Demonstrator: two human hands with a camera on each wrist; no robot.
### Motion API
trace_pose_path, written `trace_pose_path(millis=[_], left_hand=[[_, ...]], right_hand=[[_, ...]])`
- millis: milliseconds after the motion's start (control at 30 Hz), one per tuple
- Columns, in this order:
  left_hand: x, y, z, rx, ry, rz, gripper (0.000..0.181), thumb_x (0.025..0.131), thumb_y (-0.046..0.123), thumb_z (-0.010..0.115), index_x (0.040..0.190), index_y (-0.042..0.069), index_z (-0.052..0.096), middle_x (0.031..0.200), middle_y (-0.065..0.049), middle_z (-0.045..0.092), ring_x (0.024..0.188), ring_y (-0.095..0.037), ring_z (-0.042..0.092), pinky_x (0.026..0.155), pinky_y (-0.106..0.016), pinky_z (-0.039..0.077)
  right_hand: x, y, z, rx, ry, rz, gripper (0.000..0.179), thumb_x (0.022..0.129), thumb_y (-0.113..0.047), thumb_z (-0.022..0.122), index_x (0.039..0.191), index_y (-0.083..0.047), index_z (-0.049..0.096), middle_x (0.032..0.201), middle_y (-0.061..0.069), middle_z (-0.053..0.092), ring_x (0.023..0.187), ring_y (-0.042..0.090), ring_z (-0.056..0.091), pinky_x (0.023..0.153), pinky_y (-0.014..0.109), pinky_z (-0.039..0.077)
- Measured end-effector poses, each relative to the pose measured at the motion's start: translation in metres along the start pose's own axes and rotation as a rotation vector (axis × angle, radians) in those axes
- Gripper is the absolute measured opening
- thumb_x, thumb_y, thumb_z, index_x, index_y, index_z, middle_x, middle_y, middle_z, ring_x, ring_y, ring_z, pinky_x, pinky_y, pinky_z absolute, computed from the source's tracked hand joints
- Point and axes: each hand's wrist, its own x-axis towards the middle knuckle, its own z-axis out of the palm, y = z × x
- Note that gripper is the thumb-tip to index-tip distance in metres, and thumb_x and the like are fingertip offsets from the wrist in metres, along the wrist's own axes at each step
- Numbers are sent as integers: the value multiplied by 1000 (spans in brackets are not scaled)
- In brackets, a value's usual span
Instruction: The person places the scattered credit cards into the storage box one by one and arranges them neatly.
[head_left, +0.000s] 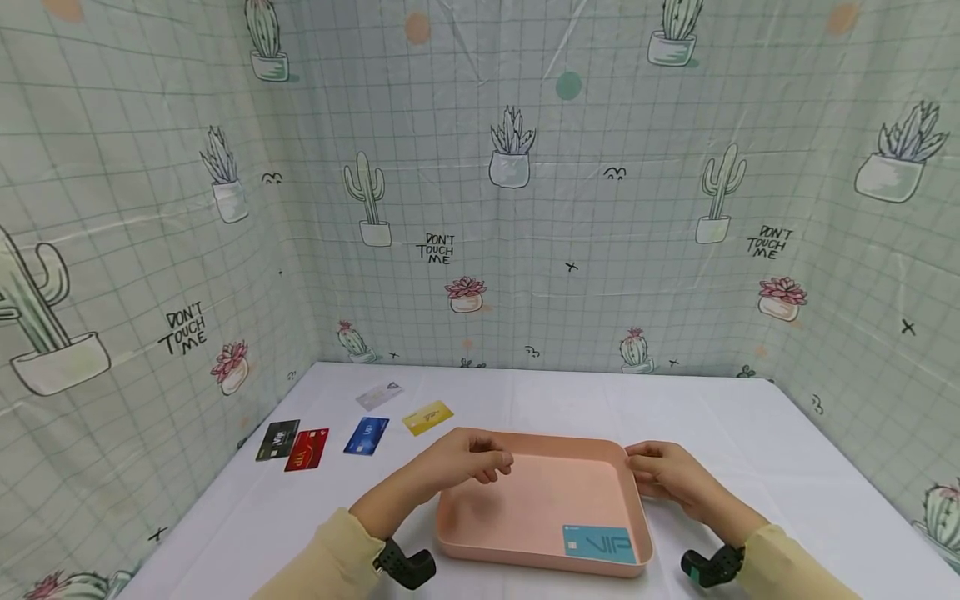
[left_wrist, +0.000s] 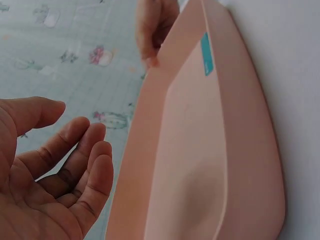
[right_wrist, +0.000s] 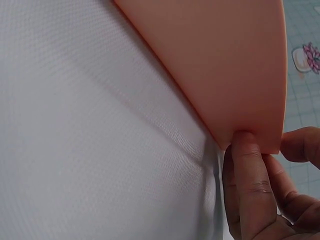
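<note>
A pink tray (head_left: 536, 565) lies on the white table, with a teal VIP card (head_left: 597, 542) in its near right corner. Above the tray's left part hovers my left hand (head_left: 474, 457), its fingers loosely bent and holding nothing; the left wrist view shows a gap between thumb and fingers. My right hand (head_left: 670, 472) grips the tray's right side near the far corner. In the right wrist view, the fingers (right_wrist: 252, 185) press the outer wall while the thumb is at the rim.
Left of the tray lie a black card (head_left: 277, 440), a red card (head_left: 307, 450), a blue card (head_left: 367, 436), a yellow card (head_left: 428, 417) and a pale silver card (head_left: 379, 395). The black and red ones touch or slightly overlap. Cactus-print cloth (head_left: 510, 225) stands behind and beside the table.
</note>
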Motion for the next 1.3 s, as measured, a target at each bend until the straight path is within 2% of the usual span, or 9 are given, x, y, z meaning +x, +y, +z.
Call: trace_pose_path(millis=[167, 400, 567, 700, 933, 1300], left_hand=[[-4, -7, -14, 7, 46, -23, 29, 102, 29, 65, 111, 2, 71, 101, -3, 74, 88, -15, 67, 88, -36, 59], [-11, -20, -30, 51, 121, -67, 29, 102, 30, 65, 110, 2, 72, 100, -2, 74, 87, -15, 67, 86, -35, 59], [-17, -29, -38, 58, 197, -117, 26, 102, 27, 65, 109, 4, 73, 97, -3, 74, 86, -15, 66, 84, -34, 59], [-24, -39, -44, 65, 245, -161, 23, 102, 25, 65, 107, 4, 73, 96, -3, 73, 85, -16, 65, 82, -34, 59], [-37, -56, -58, 38, 293, -184, 23, 102, 21, 64, 109, 0, 71, 96, -4, 73, 87, -16, 65, 82, -33, 60], [-60, -85, -89, 44, 388, -279, 26, 103, 21, 61, 111, -1, 71, 98, -6, 74, 90, -18, 65, 84, -33, 60]], right_hand=[[0, 1, 0, -3, -2, 1, 49, 104, -15, 58, 140, 16, 46, 124, 24, 67, 93, 15, 70, 80, 32, 62], [0, 1, -1, 2, -1, -2, 49, 104, -15, 58, 140, 16, 47, 123, 22, 68, 92, 15, 71, 80, 33, 62], [0, 0, -3, 19, -7, -12, 49, 104, -15, 58, 141, 16, 46, 125, 23, 67, 94, 16, 71, 81, 33, 62], [0, 0, -3, 30, -17, -14, 50, 105, -16, 58, 141, 16, 44, 125, 24, 66, 95, 15, 71, 82, 33, 62], [0, 2, -3, 59, -24, -8, 50, 105, -14, 57, 142, 17, 43, 125, 23, 66, 95, 14, 70, 81, 32, 62], [1, 4, -2, 69, -19, -1, 54, 105, -16, 59, 144, 17, 41, 128, 26, 64, 96, 16, 71, 82, 33, 62]])
